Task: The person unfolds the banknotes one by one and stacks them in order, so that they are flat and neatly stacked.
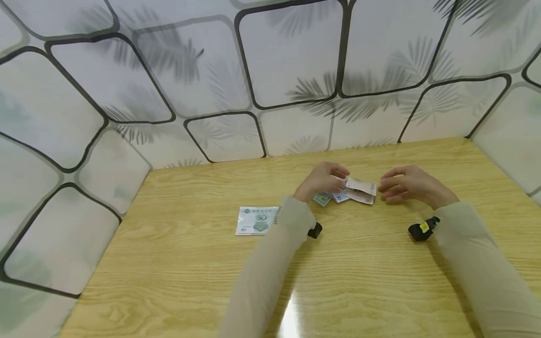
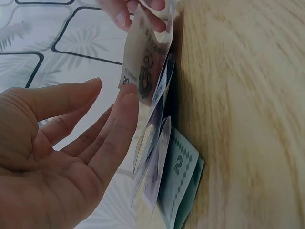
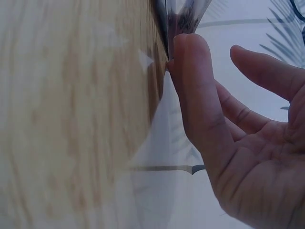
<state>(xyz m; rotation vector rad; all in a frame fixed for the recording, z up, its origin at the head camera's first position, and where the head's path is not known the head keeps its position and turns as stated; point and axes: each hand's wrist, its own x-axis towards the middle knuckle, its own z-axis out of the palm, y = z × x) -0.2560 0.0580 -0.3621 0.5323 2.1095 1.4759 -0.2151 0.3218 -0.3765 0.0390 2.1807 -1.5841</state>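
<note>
Several folded banknotes lie in an overlapping row between the two hands. At the right end is a brownish banknote [image 1: 361,191], its fold standing partly open. A bluish banknote [image 1: 340,196] lies beside it, and a green folded banknote [image 1: 322,199] marks the left end. My left hand [image 1: 322,180] hovers over the row, thumb and fingers apart; in the left wrist view its fingertips are close to the brownish note, contact unclear. Past the row's right end is my right hand [image 1: 412,185], fingers loosely bent, thumb apart, fingertips close to the brownish note's edge.
A flat greenish 50 banknote [image 1: 255,220] lies on the wooden table [image 1: 177,263], partly covered by the left sleeve [image 1: 291,225]. A patterned wall [image 1: 291,56] rises behind the table. Each wrist carries a small black camera [image 1: 420,231].
</note>
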